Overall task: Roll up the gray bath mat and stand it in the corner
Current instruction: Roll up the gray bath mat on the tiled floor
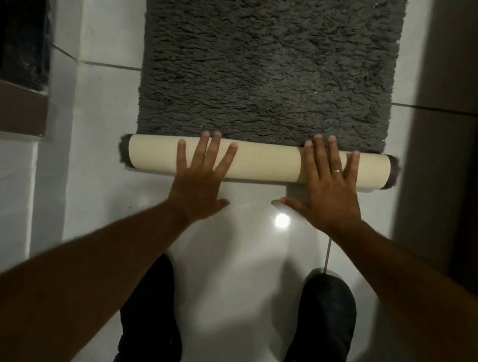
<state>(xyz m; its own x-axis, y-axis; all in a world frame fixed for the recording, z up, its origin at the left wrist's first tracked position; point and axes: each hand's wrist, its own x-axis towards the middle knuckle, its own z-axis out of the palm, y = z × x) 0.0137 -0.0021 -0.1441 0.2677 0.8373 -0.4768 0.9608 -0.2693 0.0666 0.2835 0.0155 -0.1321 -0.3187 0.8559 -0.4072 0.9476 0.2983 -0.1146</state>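
While the shaggy gray bath mat (267,59) lies pile-up on the glossy white tiled floor (238,260), we see its near end already turned into a tight roll (262,162) showing the cream woven backing, lying crosswise just beyond the person's two dark shoes (324,321). The flat remainder runs away toward 12 o'clock and out of view, so we judge the rolling to be at an early stage. Both hands are spread flat, fingers splayed and gripping nothing: the left hand (201,175) presses the roll toward its 9 o'clock half, and the right hand (327,190), wearing a ring (337,170), presses toward its 3 o'clock half, fingertips reaching over the top to the pile. We judge the mat soft and pliant, light for its bulk, with a backing that looks grippy rather than slick; the roll would likely spring loose if released, so even palm pressure at both sides should keep it straight and its fringed ends level. For lifting later, we would clasp the finished roll around its middle or from both ends. No corner shows clearly; dark walls flank the floor at 9 and 3 o'clock.
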